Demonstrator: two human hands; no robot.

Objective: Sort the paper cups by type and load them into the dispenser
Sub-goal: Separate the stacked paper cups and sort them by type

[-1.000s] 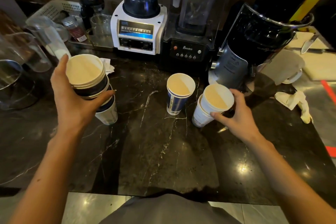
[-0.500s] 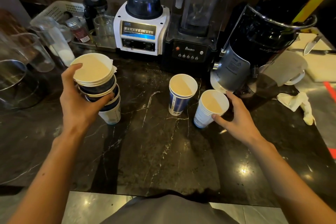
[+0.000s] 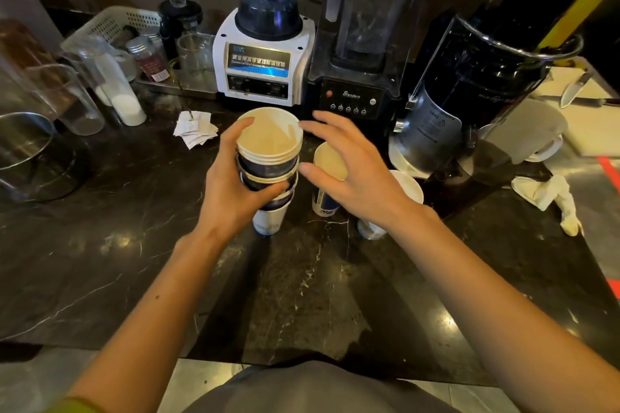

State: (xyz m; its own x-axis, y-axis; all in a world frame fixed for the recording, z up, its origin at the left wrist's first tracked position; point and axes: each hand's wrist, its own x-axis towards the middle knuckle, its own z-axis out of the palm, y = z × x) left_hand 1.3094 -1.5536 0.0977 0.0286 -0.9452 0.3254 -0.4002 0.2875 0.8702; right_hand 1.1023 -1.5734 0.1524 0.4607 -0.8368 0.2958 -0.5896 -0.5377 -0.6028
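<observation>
The left hand [image 3: 231, 191] is wrapped around a nested stack of paper cups with dark blue bands and white rims [image 3: 270, 161], thumb on the near right of the stack and fingers curled round its far left side. The stack stands roughly upright, mouth up, with its long axis nearly vertical and leaning slightly towards the viewer at the base; whether its white bottom cup touches the black marble counter [image 3: 134, 245] cannot be told.

The right hand [image 3: 355, 178] is empty, its fingers [image 3: 322, 121] spread and slightly curved, hovering just right of the stack. Its thumb is close to the stack's side without clearly touching.

Two loose cups remain on the counter, both partly hidden behind this hand. A single blue-and-white paper cup [image 3: 327, 178] stands upright just right of the stack, behind the thumb. A mostly white paper cup [image 3: 407, 189] stands farther right, beyond the wrist.

The right hand is plainly the nearer to both. The blue-and-white cup lies just below and behind its palm, so a short drop and a closing of the fingers would probably take it.

No dispenser can be made out in this view.
</observation>
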